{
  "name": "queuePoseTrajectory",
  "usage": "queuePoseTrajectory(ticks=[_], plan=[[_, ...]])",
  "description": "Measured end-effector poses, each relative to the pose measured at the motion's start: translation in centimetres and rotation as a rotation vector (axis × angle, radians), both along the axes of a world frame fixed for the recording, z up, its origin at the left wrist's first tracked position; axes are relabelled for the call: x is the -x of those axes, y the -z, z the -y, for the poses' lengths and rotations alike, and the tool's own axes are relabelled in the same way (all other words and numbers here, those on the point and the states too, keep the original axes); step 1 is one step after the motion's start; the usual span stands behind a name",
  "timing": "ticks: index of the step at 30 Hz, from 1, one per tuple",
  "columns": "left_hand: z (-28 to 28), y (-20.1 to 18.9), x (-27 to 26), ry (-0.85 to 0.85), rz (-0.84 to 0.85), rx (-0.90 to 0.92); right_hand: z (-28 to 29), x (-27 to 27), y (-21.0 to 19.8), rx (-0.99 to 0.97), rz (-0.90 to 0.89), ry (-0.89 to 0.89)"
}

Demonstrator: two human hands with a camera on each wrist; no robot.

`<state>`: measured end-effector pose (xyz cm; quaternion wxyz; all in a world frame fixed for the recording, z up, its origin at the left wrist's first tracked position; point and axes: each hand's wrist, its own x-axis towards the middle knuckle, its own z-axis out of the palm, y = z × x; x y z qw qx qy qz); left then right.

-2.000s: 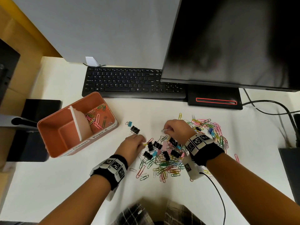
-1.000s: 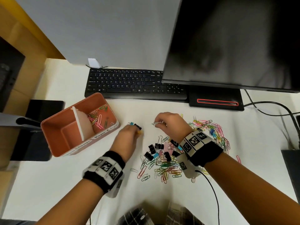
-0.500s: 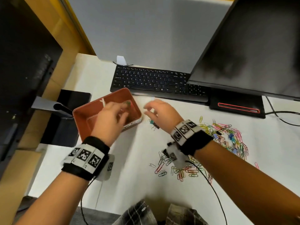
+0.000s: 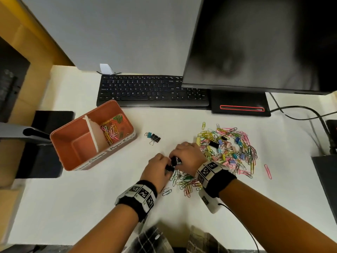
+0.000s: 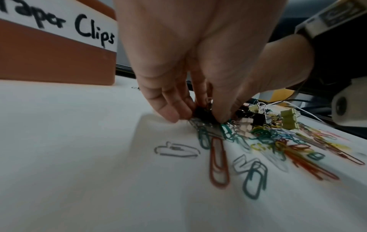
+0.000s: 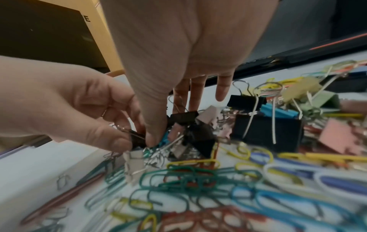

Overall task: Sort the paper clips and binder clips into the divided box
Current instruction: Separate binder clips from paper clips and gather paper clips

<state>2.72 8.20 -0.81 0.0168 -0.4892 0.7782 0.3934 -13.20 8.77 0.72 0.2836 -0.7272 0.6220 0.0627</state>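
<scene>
2 hands meet at the near left edge of the clip pile. The left hand pinches a small black metal binder clip between its thumb and curled fingers. The right hand presses its thumb down on the same clip, and its other fingers point down, straight and a little apart. More black binder clips sit bunched under both hands. A big heap of colourful wire paper clips and binder clips spreads out to the right on the white table. 2 binder clips, 1 blue and 1 black, lie alone near the orange divided plastic box. Its right part holds paper clips.
</scene>
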Motion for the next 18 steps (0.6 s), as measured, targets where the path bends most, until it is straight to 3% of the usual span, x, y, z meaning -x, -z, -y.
queuePoseTrajectory(ticks=[4, 11, 16, 18], plan=[[0.8, -0.1, -0.3, -0.048, -0.054, 0.032, 0.3, 0.8, -0.2, 0.011, 0.052, 0.075], [3.3, -1.4, -1.1, -0.301, -0.117, 0.108, 2.0, 3.0, -1.3, 0.052, 0.1, 0.274], [0.7, -1.0, -3.1, -0.211, -0.044, 0.035, -0.8, 2.4, -1.9, 0.173, 0.173, 0.189], [-0.7, -0.6, -3.6, -0.142, -0.005, 0.0, -2.7, 1.7, -1.9, 0.069, 0.269, 0.114]])
